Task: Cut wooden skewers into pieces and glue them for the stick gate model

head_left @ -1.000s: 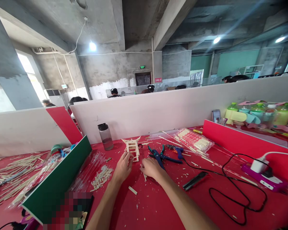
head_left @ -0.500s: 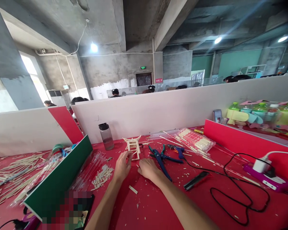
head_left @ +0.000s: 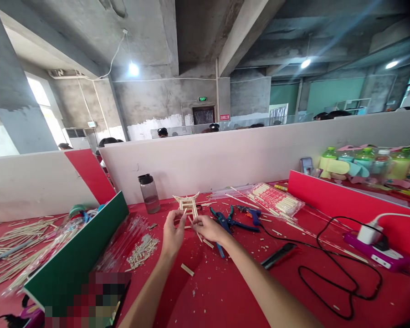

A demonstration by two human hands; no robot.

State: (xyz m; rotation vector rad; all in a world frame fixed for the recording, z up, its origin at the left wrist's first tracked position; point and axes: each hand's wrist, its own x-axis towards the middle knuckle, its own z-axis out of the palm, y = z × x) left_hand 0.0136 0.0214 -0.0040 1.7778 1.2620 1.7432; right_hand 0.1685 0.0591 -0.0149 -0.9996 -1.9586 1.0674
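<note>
My left hand (head_left: 172, 230) is closed in a pinch on a short wooden stick that rises between thumb and finger. Close beside it, my right hand (head_left: 207, 228) pinches another thin wooden stick (head_left: 200, 237), which slants down below its fingers. Just behind both hands stands a small frame (head_left: 187, 199) built of wooden sticks, with flared top corners; its lower part is partly hidden by my fingers. A loose wooden piece (head_left: 207, 243) lies under my right hand. Blue-handled cutters (head_left: 222, 219) rest right of it, partly covered by my wrist.
A dark-lidded bottle (head_left: 149, 193) stands at the left back, near a pile of stick offcuts (head_left: 142, 251). Rightward are a blue glue gun (head_left: 254, 215), bagged sticks (head_left: 275, 199), a black-handled tool (head_left: 279, 255), a looping cable (head_left: 323, 284) and a purple power strip (head_left: 379, 255). Low partitions flank the table.
Both hands have lifted off the table and come closer together in front of the stick frame. A stick now shows in each hand's fingers. The view has shifted slightly.
</note>
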